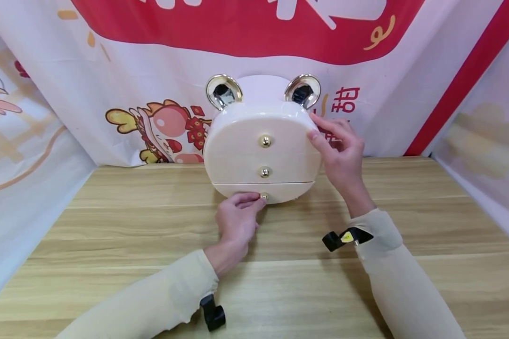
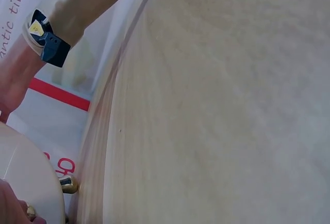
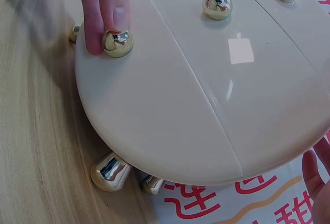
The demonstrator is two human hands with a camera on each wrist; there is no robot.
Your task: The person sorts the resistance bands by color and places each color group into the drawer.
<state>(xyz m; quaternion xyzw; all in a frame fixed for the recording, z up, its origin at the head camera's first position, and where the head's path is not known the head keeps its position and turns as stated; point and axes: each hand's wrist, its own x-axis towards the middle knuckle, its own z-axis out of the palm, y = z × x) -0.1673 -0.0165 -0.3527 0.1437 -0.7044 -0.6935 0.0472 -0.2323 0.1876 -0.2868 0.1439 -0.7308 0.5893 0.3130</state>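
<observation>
A glossy white rounded drawer box [image 1: 233, 150] with gold-rimmed ears stands upright on the table. Three gold knobs run down its front. With thumb and fingertips, my left hand [image 1: 239, 216] pinches the lowest knob [image 3: 117, 44]. The bottom drawer [image 1: 288, 192] sits beneath a thin seam, and I cannot tell whether it is slightly pulled out. My right hand [image 1: 343, 153] rests against the box's upper right side, its thumb on the front edge and fingers along the side. Short gold feet [image 3: 111, 172] show under the box.
The wood-grain table [image 1: 152, 235] spreads around the box. Behind it hangs a white and red printed cloth [image 1: 254, 37], with more cloth along both sides. Black camera mounts [image 1: 212, 313] are worn at both wrists.
</observation>
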